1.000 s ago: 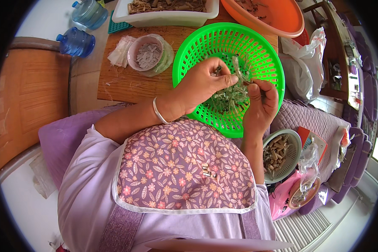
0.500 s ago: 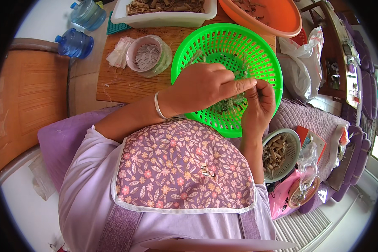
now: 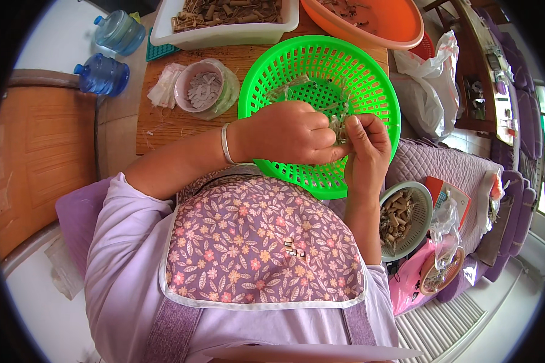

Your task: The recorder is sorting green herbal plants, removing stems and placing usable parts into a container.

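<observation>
A bright green plastic basket (image 3: 378,72) with slotted sides sits in front of me, holding a tangle of thin clear strands (image 3: 342,124) and small bits. Over its near part, my left hand (image 3: 284,133), with a silver bangle at the wrist, is closed, its fingertips meeting the other hand. My right hand (image 3: 369,145) is at the basket's right side, thumb pressed to the fingers in a pinch. Whatever lies between the fingertips is too small or hidden to name. A few small metallic pieces (image 3: 293,248) lie on my flowered apron (image 3: 242,254).
On the wooden table (image 3: 163,130) stand a pink-lined tub (image 3: 221,103) of pale flat pieces, a white bin (image 3: 224,36) of brown pieces and an orange basin (image 3: 399,33). To my right are a grey-green basket (image 3: 427,215) of brown pieces and a white plastic bag (image 3: 430,91).
My hands have come lower and closer to my body. The left index finger, stretched toward the right thumb before, now bends beneath it. The view has shifted slightly.
</observation>
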Demonstrator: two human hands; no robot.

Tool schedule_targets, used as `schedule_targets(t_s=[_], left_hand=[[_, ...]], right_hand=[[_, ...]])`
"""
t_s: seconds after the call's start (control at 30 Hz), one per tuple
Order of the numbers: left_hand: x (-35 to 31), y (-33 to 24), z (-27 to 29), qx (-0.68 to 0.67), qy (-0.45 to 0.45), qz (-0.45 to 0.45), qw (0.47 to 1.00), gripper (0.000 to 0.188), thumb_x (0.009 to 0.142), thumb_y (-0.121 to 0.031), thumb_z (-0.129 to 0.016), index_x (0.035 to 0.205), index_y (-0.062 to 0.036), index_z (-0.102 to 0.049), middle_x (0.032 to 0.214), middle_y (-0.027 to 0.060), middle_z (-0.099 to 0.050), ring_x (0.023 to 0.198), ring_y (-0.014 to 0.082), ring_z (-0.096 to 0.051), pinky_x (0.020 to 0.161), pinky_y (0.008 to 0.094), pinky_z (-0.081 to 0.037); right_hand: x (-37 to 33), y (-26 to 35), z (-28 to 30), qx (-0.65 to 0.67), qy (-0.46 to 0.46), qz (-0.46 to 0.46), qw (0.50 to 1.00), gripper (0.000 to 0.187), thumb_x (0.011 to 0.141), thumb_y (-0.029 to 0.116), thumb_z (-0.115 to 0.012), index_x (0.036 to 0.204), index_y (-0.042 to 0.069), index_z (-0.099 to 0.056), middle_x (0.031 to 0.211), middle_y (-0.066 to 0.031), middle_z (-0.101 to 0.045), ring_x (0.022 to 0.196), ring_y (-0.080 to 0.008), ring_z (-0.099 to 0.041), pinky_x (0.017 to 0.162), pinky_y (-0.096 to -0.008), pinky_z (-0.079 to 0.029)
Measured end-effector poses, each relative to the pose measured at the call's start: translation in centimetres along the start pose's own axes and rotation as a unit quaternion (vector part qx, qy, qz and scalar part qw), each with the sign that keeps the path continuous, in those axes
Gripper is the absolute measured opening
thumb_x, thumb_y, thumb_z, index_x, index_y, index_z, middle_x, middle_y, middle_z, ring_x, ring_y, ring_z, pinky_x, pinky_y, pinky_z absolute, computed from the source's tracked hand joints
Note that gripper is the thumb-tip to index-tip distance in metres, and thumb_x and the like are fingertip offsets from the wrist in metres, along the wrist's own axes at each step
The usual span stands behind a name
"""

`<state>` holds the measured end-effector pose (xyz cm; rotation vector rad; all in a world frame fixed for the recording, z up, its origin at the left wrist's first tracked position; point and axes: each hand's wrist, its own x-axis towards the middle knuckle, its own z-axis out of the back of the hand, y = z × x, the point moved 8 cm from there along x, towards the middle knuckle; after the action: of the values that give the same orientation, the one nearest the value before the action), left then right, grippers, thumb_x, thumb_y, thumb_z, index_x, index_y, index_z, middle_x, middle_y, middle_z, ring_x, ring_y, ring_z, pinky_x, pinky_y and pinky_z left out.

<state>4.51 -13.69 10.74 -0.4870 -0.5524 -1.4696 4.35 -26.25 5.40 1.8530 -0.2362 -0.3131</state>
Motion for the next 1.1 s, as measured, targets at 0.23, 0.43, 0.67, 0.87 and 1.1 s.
schedule_targets(t_s=[0.23, 0.43, 0.67, 0.87, 1.1], left_hand=[[-0.8, 2.1, 1.8, -0.072, -0.098, 0.138, 0.983, 0.022, 0.075, -0.02, -0.065, 0.097, -0.0156, -0.066, 0.068, -0.0022, -0.05, 0.064, 0.0133, -0.052, 0.053, 0.0286, -0.044], [-1.9, 7.0, 1.5, -0.233, -0.139, 0.409, 0.871, 0.02, 0.084, -0.026, -0.067, 0.089, -0.0069, -0.067, 0.076, 0.0037, -0.061, 0.063, 0.0174, -0.054, 0.058, 0.028, -0.044], [-3.9, 7.9, -1.7, -0.381, -0.036, 0.527, 0.759, 0.022, 0.088, -0.026, -0.065, 0.087, -0.004, -0.063, 0.07, -0.0033, -0.055, 0.064, 0.0027, -0.047, 0.057, 0.0221, -0.04], [-3.3, 8.2, -1.9, -0.377, 0.048, 0.503, 0.776, 0.017, 0.085, -0.02, -0.066, 0.087, -0.0044, -0.061, 0.068, 0.0003, -0.055, 0.062, 0.0095, -0.051, 0.058, 0.0274, -0.043], [0.4, 7.8, 1.0, -0.149, 0.083, 0.36, 0.917, 0.019, 0.078, -0.02, -0.067, 0.087, -0.0044, -0.061, 0.079, 0.012, -0.061, 0.073, 0.0298, -0.059, 0.066, 0.037, -0.046]], right_hand=[[0.2, -0.4, 0.1, -0.008, 0.034, -0.001, 0.999, 0.008, 0.088, 0.008, -0.064, 0.089, 0.001, -0.06, 0.078, 0.0013, -0.059, 0.07, -0.0043, -0.05, 0.063, -0.019, -0.04], [0.2, 0.1, -0.7, -0.071, 0.092, 0.049, 0.992, 0.008, 0.088, 0.003, -0.062, 0.095, -0.001, -0.06, 0.084, -0.0011, -0.061, 0.08, -0.0077, -0.057, 0.072, -0.0206, -0.046], [0.3, 0.6, -0.7, -0.15, 0.086, 0.136, 0.975, 0.008, 0.084, 0.0, -0.064, 0.092, -0.001, -0.06, 0.084, -0.0034, -0.06, 0.075, -0.0116, -0.057, 0.069, -0.0238, -0.046], [-0.1, 2.6, -1.5, -0.305, 0.052, 0.234, 0.922, 0.011, 0.078, 0.0, -0.068, 0.088, 0.001, -0.063, 0.077, -0.0067, -0.06, 0.069, -0.0177, -0.056, 0.063, -0.029, -0.044], [-0.4, 3.9, -2.9, -0.424, 0.046, 0.282, 0.859, 0.01, 0.078, 0.001, -0.067, 0.087, 0.002, -0.063, 0.077, -0.009, -0.061, 0.071, -0.022, -0.058, 0.064, -0.0319, -0.045]])
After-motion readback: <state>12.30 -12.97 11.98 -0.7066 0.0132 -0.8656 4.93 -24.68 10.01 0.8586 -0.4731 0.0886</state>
